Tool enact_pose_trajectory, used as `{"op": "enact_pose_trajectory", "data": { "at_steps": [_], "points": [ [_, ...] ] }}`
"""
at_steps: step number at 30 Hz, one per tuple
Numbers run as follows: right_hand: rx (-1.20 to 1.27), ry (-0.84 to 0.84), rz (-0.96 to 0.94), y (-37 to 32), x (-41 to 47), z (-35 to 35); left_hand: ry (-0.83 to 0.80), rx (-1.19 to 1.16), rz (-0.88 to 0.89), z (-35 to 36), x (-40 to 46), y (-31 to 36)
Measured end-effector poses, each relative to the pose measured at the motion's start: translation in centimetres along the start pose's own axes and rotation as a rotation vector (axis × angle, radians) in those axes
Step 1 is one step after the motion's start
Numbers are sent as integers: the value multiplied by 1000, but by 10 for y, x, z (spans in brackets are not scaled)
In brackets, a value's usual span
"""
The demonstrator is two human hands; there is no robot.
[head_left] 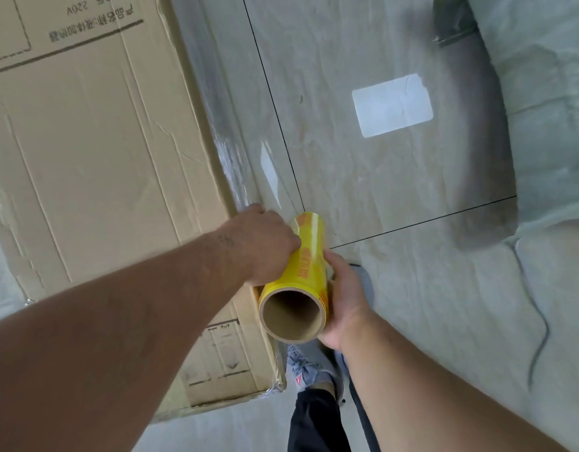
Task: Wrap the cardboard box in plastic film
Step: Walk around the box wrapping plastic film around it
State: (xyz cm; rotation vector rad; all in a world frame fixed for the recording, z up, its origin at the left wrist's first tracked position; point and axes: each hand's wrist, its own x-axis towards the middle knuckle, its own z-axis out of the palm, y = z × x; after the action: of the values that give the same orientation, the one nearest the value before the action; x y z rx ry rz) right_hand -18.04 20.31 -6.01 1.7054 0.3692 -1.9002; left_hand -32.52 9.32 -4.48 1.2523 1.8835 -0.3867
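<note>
cardboard box [86, 177] is lying on the tiled floor [363, 190], filling the left of the view, with clear film [223, 125] already clinging along its right edge. to do this pass well, i'd judge the film wants keeping taut and overlapping. yellow film roll [303, 272] is sitting just beside the box's edge, the left hand [265, 243] gripping over its top and the right hand [342, 301] cupping its near end.

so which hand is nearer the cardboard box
Left. The left hand grips the film roll right at the cardboard box edge; the right hand holds the roll's far side, away from the box.
</note>
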Motion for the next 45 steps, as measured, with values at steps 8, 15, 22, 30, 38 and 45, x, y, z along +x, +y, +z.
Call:
{"op": "enact_pose_trajectory", "data": {
  "at_steps": [8, 15, 22, 30, 38, 45],
  "points": [
    [133, -94, 28, 17, -8, -5, -56, 33, 3, -3, -2, 0],
    [-558, 61, -53, -9, -11, -12, -199, 132, -44, -3, -10, 14],
    [-1060, 226, 3, -27, -23, -18, -211, 142, -74, -3, -8, 26],
    [-1011, 178, 121, -8, -11, -3, -252, 250, -61, -4, -23, 30],
    [-185, 44, 114, 24, -19, -34, -128, 265, -4, 5, -29, 27],
    [-256, 82, 46, 18, -27, -35, -39, 185, 1, 15, -31, 28]
  ]
}}
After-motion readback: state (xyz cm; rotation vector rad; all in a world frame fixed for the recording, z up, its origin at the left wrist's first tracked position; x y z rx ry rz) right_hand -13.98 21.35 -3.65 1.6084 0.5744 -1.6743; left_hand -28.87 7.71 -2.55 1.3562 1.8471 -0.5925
